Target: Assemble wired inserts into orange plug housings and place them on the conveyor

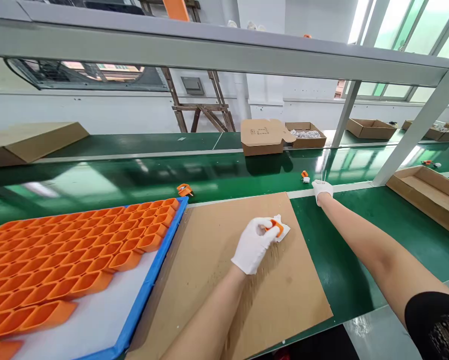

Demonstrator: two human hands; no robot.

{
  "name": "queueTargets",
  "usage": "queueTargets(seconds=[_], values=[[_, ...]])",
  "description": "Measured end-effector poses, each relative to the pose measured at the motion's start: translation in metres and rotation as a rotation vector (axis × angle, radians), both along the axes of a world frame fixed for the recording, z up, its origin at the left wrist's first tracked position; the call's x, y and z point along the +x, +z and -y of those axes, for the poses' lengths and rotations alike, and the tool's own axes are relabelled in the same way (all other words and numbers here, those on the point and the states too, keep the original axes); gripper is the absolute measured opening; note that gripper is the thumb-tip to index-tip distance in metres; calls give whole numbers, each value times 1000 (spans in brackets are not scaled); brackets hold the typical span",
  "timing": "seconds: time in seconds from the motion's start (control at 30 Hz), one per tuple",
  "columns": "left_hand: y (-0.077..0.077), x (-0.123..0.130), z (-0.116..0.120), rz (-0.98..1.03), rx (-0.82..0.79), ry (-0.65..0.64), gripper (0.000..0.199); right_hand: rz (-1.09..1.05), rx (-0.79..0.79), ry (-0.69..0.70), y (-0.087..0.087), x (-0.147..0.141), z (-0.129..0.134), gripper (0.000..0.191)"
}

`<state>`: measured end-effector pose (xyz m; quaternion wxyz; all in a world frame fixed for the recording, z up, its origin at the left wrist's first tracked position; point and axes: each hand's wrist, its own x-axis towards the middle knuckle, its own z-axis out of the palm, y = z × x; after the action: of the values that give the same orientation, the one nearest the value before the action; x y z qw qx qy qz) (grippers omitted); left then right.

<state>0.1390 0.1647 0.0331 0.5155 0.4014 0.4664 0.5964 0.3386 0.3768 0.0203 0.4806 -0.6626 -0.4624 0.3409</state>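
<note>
White-gloved left hand (252, 245): fingers pinching orange piece (281, 229) | right hand (322, 188): outstretched, fingers' grip unclear

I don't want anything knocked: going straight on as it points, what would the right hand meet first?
Probably the orange-and-white piece just beyond the right hand on the green surface, though one view leaves depth unclear.

The held piece (281, 229) is orange, cardboard (198, 255) brown, bench (339, 230) green.
</note>
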Motion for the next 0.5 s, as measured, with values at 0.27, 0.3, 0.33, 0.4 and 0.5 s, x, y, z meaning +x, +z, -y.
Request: queueTargets(seconds=[0.27, 0.3, 0.33, 0.4, 0.5], values=[[-12, -10, 5, 78, -132, -79, 62, 98, -63, 97, 6, -27, -20, 26], [-12, -12, 4, 135, -159, -77, 66, 86, -74, 124, 8, -31, -19, 27], [-11, -15, 3, 202, -180, -76, 66, 69, -86, 146, 10, -35, -16, 26], [-11, -21, 2, 320, -201, -69, 56, 22, -105, 179, 17, -41, -6, 23], [-9, -27, 1, 381, -203, -69, 38, -84, -146, 252, 29, -46, 25, 22]])
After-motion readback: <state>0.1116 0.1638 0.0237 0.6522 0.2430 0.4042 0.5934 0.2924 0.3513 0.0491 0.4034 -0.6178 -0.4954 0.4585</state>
